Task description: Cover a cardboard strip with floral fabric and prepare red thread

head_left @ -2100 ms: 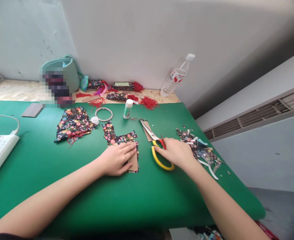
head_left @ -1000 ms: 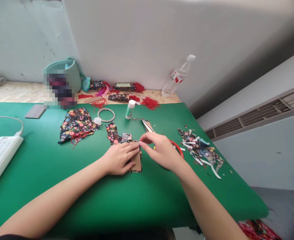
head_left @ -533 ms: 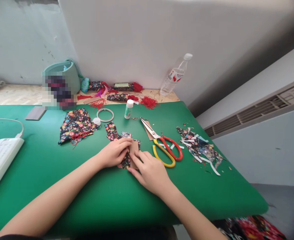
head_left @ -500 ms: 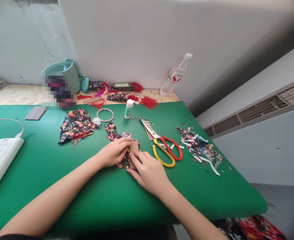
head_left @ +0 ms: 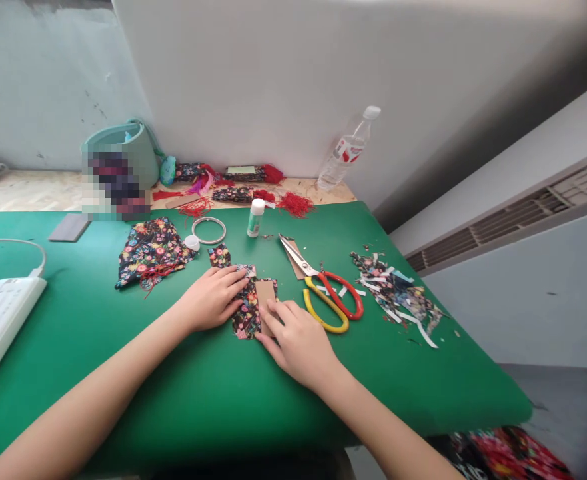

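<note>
A strip of black floral fabric [head_left: 246, 321] lies on the green mat, with a narrow brown cardboard piece [head_left: 266, 292] on its right part. My left hand [head_left: 210, 299] rests on the fabric's left side, fingers stretched out and lying flat. From the right, my right hand [head_left: 298, 341] touches the cardboard with its fingertips, while its thumb lies apart at the lower left corner. Those fingers are spread and partly cover the cardboard. Large scissors [head_left: 323, 283] with one red and one yellow handle lie partly open just right of my right hand.
A glue stick [head_left: 255, 219] stands behind the fabric, near a metal ring [head_left: 209, 231] and a white cap [head_left: 192, 243]. Larger floral fabric [head_left: 150, 250] lies left, scraps [head_left: 398, 293] right. A power strip [head_left: 10, 320] sits far left; a bottle [head_left: 343, 153] leans at the wall.
My left hand has slid left off the cardboard onto the fabric, uncovering the cardboard's upper part. My right hand has stayed nearly in place. The view has shifted slightly.
</note>
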Demonstrator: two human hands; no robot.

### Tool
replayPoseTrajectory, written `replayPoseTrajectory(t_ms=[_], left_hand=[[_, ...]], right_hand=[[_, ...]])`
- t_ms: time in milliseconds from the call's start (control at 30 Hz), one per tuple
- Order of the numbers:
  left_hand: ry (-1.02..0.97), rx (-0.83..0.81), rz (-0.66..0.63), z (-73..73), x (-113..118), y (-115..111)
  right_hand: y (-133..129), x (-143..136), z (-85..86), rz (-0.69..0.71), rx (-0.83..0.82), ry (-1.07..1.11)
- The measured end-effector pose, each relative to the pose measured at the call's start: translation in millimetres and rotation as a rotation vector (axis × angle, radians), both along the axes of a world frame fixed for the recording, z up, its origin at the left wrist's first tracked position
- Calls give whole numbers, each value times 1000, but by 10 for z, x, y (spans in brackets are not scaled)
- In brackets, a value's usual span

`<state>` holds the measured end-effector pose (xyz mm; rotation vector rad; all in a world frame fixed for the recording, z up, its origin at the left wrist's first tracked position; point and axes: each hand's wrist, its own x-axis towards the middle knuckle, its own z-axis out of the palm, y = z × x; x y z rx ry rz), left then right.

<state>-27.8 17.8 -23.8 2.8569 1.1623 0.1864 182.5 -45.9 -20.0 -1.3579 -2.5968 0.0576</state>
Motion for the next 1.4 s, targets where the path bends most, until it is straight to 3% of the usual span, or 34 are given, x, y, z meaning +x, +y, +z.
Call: replayPoseTrajectory(t_ms=[400,867,1100,1400], left_hand=[[69,92,137,-32,11,-412],[116,164,408,-33,345,-737],[225,195,407,68,447,-798],[237,134,436,-42,629,-993]], right_hand=[[133,147,65,112,-61,25],[382,331,83,291,-37,48],[391,328,87,297,-26,65],[551,349,76,395,-82,-47]])
